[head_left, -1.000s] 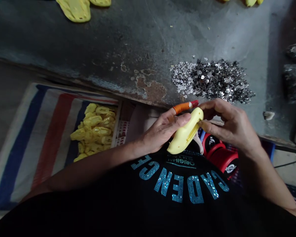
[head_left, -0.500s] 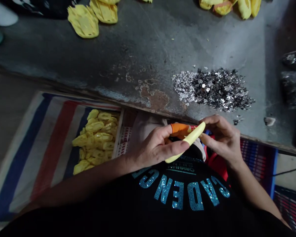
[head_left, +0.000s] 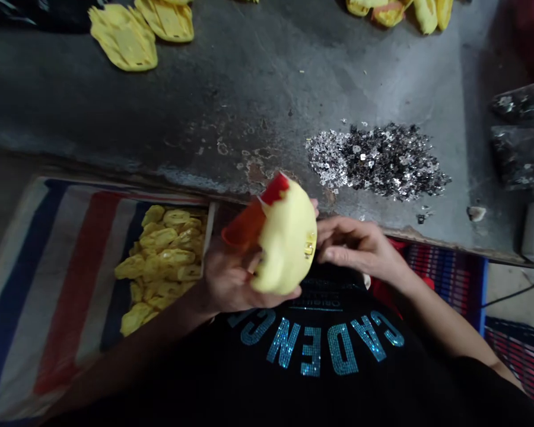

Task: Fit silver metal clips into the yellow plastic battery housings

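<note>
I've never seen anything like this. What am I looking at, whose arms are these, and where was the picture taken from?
This picture comes from one camera worn on a person's head, looking down at their own hands, so the black T-shirt with sparkly letters is theirs. No machine is involved. Their left hand holds a yellow moulded piece, and their right hand reaches to its edge. On the worn metal bench lies a heap of silver sequins. More yellow pieces sit in a box below the bench edge.

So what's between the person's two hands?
A yellow moulded plastic piece lies between the left hand and the right hand, as the head view shows.
</note>
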Demonstrator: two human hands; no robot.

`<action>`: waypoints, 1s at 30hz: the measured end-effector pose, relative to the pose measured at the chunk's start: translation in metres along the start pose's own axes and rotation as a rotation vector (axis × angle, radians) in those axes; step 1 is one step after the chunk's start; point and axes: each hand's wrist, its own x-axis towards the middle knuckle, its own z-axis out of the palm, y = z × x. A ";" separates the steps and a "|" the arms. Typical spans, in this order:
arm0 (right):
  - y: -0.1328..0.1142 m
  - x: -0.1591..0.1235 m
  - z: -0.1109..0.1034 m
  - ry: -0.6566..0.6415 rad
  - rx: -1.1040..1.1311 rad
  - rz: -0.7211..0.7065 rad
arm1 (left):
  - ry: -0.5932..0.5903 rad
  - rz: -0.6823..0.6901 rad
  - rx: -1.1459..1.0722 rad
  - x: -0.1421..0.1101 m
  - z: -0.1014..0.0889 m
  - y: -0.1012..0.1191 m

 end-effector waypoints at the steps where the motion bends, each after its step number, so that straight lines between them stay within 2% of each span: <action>1: 0.003 0.001 -0.015 0.141 -0.301 -0.078 | 0.015 0.121 0.021 0.004 0.003 0.002; 3: 0.013 0.005 -0.045 0.357 -0.628 -0.116 | 0.039 0.354 0.091 0.012 0.012 0.003; 4: 0.020 0.008 -0.056 0.430 -0.820 -0.148 | 0.049 0.418 0.128 0.017 0.018 0.002; 6: 0.034 0.012 -0.068 0.469 -1.078 -0.221 | 0.063 0.445 0.183 0.024 0.027 0.000; 8: 0.044 0.012 -0.069 0.452 -1.203 -0.277 | 0.056 0.378 0.179 0.028 0.032 -0.004; 10: 0.049 0.005 -0.065 0.432 -1.233 -0.270 | 0.019 0.350 0.145 0.031 0.033 -0.009; 13: 0.049 -0.011 -0.064 0.428 -1.215 -0.184 | -0.049 0.334 0.106 0.036 0.032 -0.016; 16: 0.050 -0.020 -0.067 0.474 -1.159 -0.115 | -0.078 0.330 0.102 0.042 0.033 -0.021; 20: 0.052 -0.007 -0.067 0.508 -1.168 -0.084 | -0.070 0.348 0.100 0.048 0.039 -0.025; 25: 0.050 0.015 -0.062 0.437 -1.220 -0.040 | -0.067 0.345 0.084 0.047 0.045 -0.027; 30: 0.049 0.021 -0.064 0.400 -1.225 -0.073 | -0.061 0.282 0.071 0.048 0.044 -0.030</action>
